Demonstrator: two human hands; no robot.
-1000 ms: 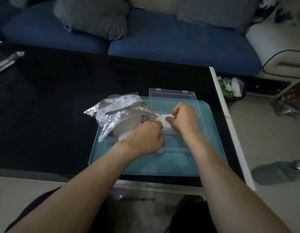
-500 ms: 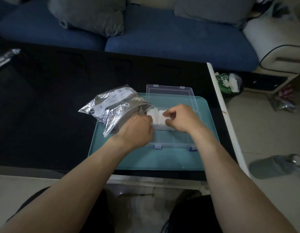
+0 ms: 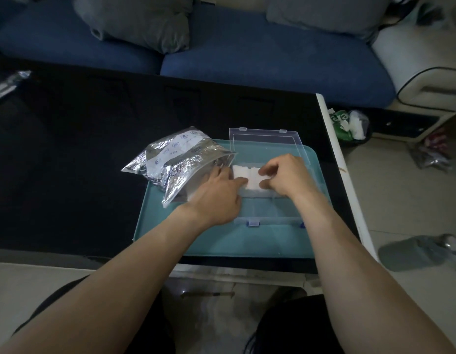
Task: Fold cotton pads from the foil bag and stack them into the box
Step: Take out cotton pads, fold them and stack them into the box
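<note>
Right hand (image 3: 285,176) pinches the right end of a white cotton pad (image 3: 247,175), fingers curled round it; left hand (image 3: 216,194) has its fingers laid out on the pad's left end, pressing. The pad lies long axis left-right inside the clear box (image 3: 270,208) (lid open, tilted back). Foil bag (image 3: 178,159) just left, mouth toward the box — its print is too small to read. Both sit on a teal tray (image 3: 222,241) near the table (image 3: 81,149) edge; bare tray in front.

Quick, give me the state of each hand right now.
Left hand: fingers straight, pressing the white cotton pads in the clear plastic box; holding nothing.
Right hand: fingers curled, pinching the same white pads.
</note>
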